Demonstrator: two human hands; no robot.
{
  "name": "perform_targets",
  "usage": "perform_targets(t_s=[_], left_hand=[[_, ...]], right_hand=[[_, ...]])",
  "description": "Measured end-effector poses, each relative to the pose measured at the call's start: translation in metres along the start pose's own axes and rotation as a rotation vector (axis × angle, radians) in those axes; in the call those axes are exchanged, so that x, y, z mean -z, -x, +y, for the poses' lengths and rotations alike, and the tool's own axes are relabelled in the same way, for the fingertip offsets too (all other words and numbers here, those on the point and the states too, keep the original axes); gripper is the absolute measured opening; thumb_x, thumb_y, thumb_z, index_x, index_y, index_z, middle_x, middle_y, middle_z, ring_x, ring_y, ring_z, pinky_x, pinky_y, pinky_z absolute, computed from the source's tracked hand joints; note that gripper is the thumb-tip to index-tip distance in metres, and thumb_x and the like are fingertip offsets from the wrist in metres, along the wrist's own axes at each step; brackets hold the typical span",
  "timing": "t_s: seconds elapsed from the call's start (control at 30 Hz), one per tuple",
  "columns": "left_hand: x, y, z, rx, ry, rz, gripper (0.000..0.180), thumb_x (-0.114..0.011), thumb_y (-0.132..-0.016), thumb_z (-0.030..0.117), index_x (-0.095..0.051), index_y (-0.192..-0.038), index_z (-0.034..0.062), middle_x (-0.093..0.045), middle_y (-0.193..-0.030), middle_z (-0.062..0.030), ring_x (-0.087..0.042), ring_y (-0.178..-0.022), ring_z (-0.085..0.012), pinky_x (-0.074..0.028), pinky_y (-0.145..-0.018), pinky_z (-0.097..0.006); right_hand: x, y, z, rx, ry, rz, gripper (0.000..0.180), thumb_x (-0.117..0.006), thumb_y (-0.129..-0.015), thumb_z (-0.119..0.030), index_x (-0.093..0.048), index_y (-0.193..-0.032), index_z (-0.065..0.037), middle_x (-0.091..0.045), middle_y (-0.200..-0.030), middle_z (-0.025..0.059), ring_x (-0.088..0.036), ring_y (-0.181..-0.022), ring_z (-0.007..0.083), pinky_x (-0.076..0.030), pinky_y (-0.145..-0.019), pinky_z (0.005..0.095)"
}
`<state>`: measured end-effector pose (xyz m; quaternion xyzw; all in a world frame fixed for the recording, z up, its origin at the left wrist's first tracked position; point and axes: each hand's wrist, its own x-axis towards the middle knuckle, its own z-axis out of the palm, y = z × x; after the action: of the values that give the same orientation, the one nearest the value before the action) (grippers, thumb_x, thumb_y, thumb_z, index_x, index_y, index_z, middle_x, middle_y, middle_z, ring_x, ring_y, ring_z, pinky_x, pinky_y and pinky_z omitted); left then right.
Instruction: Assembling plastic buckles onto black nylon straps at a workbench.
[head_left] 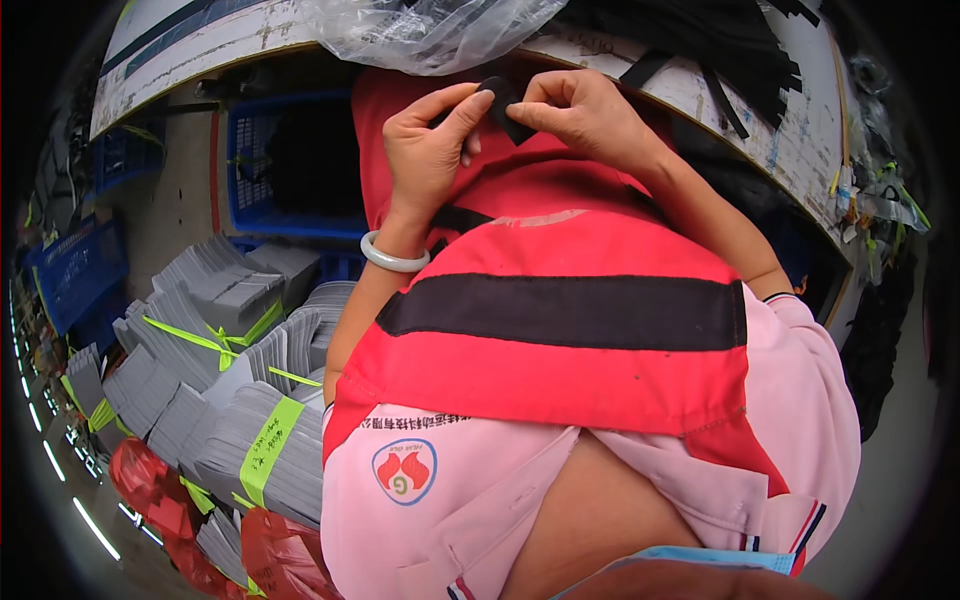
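A small black strip of what looks like fabric [508,110] is held up between my two hands, over the lap of my red apron. My left hand [430,140] pinches its upper left part between thumb and forefinger; a white bangle [392,254] circles that wrist. At the strip's right edge, the thumb and fingers of my right hand [588,115] are pressed together on it. Just beyond the hands, clear plastic sheeting [425,35] hangs over the edge of the worn white table [260,42].
Black fabric pieces and strips [690,50] lie on the table at the right. A blue crate [236,165] with dark contents stands at the left. Bundles of grey sheets [265,440], tied with yellow-green bands, and red plastic bags [285,555] fill the lower left.
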<state>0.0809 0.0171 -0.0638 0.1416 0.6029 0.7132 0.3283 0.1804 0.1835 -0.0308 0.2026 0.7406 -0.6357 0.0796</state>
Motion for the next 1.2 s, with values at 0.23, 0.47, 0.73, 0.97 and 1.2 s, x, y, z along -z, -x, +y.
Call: perform_targets(t_s=[0.23, 0.47, 0.73, 0.97, 1.2], left_hand=[[0.0, 0.003, -0.007, 0.002, 0.008, -0.011, 0.014, -0.068, -0.087, 0.005, -0.071, -0.1, 0.001, -0.062, -0.069, 0.0011, -0.051, -0.051, -0.0028, -0.037, -0.044, -0.016], [0.045, 0.024, 0.038, 0.135, -0.011, -0.317, 0.013, -0.058, -0.092, 0.002, -0.068, -0.097, -0.0034, -0.058, -0.074, -0.0012, -0.045, -0.049, -0.0039, -0.03, -0.042, -0.019], [0.2, 0.056, 0.039, -0.078, 0.123, 0.67, 0.032, -0.053, -0.097, 0.01, -0.048, -0.127, -0.0018, -0.059, -0.117, -0.014, -0.058, -0.095, -0.0179, -0.048, -0.085, -0.029], [0.115, 0.022, -0.009, 0.106, 0.239, 0.157, 0.037, -0.053, -0.095, 0.004, -0.043, -0.131, -0.0028, -0.057, -0.12, -0.0193, -0.061, -0.106, -0.024, -0.053, -0.09, -0.033], [0.031, 0.005, -0.011, 0.176, 0.199, -0.043, 0.017, -0.063, -0.092, 0.008, -0.065, -0.102, -0.0044, -0.067, -0.089, -0.0107, -0.066, -0.067, -0.0165, -0.054, -0.054, -0.025]], right_hand=[[-0.002, -0.009, 0.014, -0.203, -0.433, -0.042, 0.02, -0.062, -0.093, -0.027, -0.059, -0.09, -0.007, -0.053, -0.061, -0.0034, -0.045, -0.046, 0.002, -0.032, -0.04, 0.0167], [0.017, -0.006, 0.018, 0.024, -0.24, 0.094, 0.022, -0.061, -0.094, -0.025, -0.062, -0.093, -0.004, -0.055, -0.068, -0.0022, -0.05, -0.056, 0.0047, -0.041, -0.05, 0.0194], [0.117, 0.022, 0.057, 0.356, 0.574, 0.755, 0.022, -0.069, -0.081, -0.008, -0.065, -0.103, -0.009, -0.061, -0.094, 0.0059, -0.062, -0.08, 0.0202, -0.052, -0.072, 0.0303], [0.104, -0.015, 0.065, 0.617, 1.056, 0.7, 0.031, -0.072, -0.076, -0.015, -0.066, -0.107, -0.015, -0.059, -0.104, 0.0043, -0.056, -0.097, 0.0241, -0.045, -0.086, 0.035], [0.102, -0.01, 0.028, 0.766, 0.864, 0.628, 0.018, -0.07, -0.083, -0.013, -0.072, -0.101, -0.01, -0.067, -0.097, 0.005, -0.061, -0.089, 0.0209, -0.047, -0.08, 0.0301]])
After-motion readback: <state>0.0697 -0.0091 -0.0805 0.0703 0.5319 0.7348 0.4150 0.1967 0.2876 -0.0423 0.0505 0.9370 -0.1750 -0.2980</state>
